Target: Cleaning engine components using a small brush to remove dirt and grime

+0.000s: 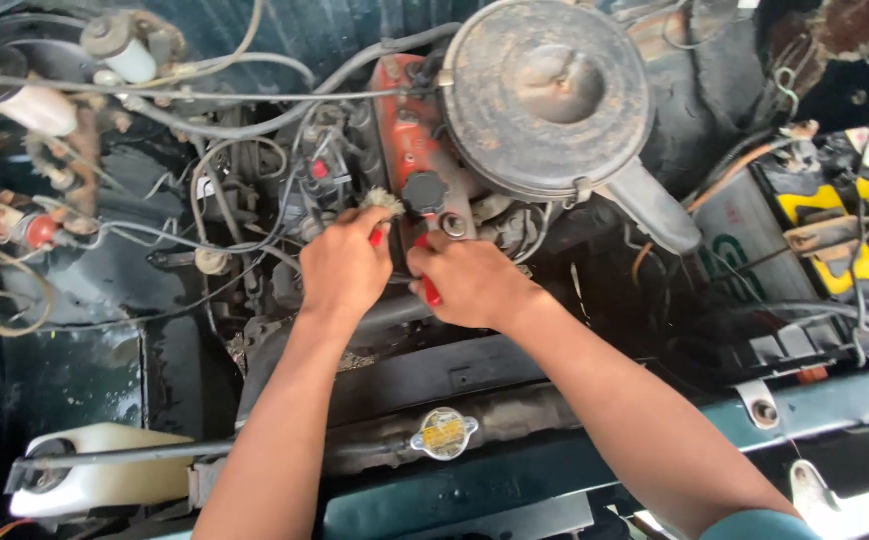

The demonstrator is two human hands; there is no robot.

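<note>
Near the middle of the frame, 2 bare hands work close together over a car engine. The left hand (342, 268) is curled in a fist around the red handle of a small brush (382, 202), whose frayed bristles stick up just above the knuckles, beside a black oil filler cap (424, 192). The right hand (469, 280) sits just to the right of it, fingers folded shut around a red-handled tool (430, 290); only a bit of red shows below the palm and near the thumb, and its tip is hidden. Both hands hover over the red valve cover (399, 130). Above and to the right lies the large round air cleaner housing (546, 95), dusty and rust-stained. At the right edge sits a battery (834, 230) with yellow and black markings. A radiator cap (443, 433) shows at lower centre, and a white reservoir (104, 470) at lower left.
</note>
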